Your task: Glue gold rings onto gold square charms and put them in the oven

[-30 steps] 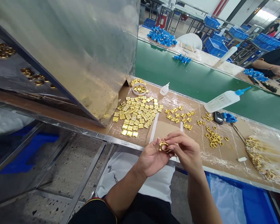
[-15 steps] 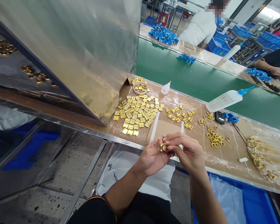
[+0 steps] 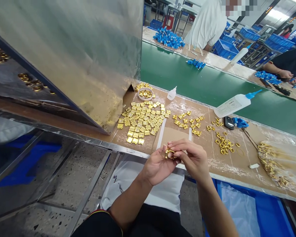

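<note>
Both hands meet at the bench's front edge around a gold ring (image 3: 171,154). My left hand (image 3: 156,168) is palm up, its fingertips closed on the left side of the ring, where a squarish gold part shows. From the right, my right hand (image 3: 193,158) pinches the ring's other side between thumb and fingers. Just behind them lies a cardboard piece (image 3: 174,136) with white strips. Many flat gold square pieces (image 3: 139,124) are spread to its left. Small gold parts (image 3: 187,122) lie beyond it, and loose gold rings (image 3: 224,144) to the right.
A large metal sheet box (image 3: 88,65) stands at the left. A small white bottle (image 3: 172,93), a larger blue-tipped bottle (image 3: 233,105), a black object (image 3: 228,122) and a plastic bag of gold rings (image 3: 273,164) are on the bench. A green belt (image 3: 182,75) runs behind; two co-workers are across it.
The view has shifted slightly, so the bench things appear a little further left. My hands keep nearly the same grip on the ring. The co-worker in white has leaned a little.
</note>
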The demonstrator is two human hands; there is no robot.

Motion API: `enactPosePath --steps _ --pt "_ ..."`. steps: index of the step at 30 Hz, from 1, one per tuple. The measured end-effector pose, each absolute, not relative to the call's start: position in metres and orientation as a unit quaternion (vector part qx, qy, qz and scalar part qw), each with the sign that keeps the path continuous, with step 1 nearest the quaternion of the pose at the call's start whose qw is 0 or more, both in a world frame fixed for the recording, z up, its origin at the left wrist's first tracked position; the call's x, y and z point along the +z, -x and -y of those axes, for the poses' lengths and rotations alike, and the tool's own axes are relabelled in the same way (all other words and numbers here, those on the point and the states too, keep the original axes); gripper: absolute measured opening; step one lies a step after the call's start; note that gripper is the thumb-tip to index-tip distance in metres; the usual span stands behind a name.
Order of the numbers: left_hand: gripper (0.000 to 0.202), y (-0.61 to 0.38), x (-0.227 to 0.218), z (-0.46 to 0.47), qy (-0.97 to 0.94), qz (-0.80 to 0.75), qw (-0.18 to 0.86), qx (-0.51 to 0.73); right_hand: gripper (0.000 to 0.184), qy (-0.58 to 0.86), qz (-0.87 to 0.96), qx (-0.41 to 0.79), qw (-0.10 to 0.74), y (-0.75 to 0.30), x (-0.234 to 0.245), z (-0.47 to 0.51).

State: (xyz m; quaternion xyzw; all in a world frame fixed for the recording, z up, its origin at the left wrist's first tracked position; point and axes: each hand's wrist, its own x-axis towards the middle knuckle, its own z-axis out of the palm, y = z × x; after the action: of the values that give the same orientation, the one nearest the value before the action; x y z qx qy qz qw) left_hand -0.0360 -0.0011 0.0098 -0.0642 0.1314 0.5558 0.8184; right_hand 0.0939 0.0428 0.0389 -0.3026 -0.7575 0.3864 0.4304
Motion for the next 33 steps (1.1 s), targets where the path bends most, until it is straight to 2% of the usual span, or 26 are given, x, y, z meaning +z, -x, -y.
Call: enactPosePath --steps 14,23,33 --pt "0.020 0.046 0.014 0.002 0.100 -0.142 0.798 0.577 0.020 0.296 0.799 0.316 0.417 -0.082 0.045 -0.036" --pt "0.021 0.050 0.020 0.004 0.081 -0.121 0.794 0.590 0.008 0.288 0.717 0.433 0.464 -0.080 0.039 -0.036" --pt "0.030 0.056 0.021 0.003 0.100 -0.132 0.798 0.580 0.007 0.318 0.733 0.380 0.466 -0.076 0.029 -0.024"
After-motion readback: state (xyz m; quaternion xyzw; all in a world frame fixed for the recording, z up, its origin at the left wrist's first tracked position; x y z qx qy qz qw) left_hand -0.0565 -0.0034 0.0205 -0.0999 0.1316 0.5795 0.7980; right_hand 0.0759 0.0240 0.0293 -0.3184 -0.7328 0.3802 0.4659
